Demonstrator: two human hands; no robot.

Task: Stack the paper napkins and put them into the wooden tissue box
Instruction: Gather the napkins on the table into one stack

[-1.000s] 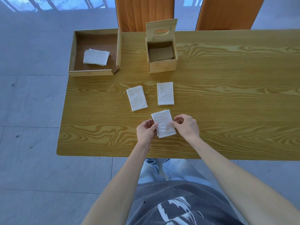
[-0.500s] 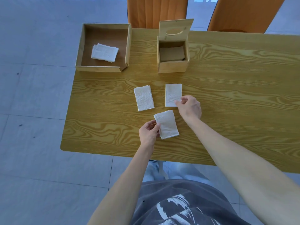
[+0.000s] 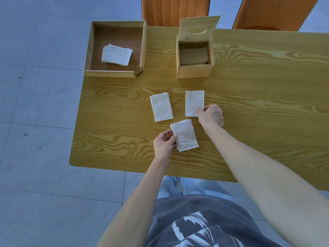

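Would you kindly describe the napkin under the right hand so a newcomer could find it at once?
On the wooden table, in front of the open tissue box, lie three folded white napkin piles. It is the right napkin, straight and nearest the box; the right hand pinches its near corner.

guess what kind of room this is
Probably a dining area: a wood-grain table with two orange chairs pushed in on its far side, over a pale tiled floor. It may be staged for the recording.

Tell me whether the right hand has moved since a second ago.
Yes. The right hand left the near napkin stack and went away from the person, toward the wooden tissue box, onto the right napkin.
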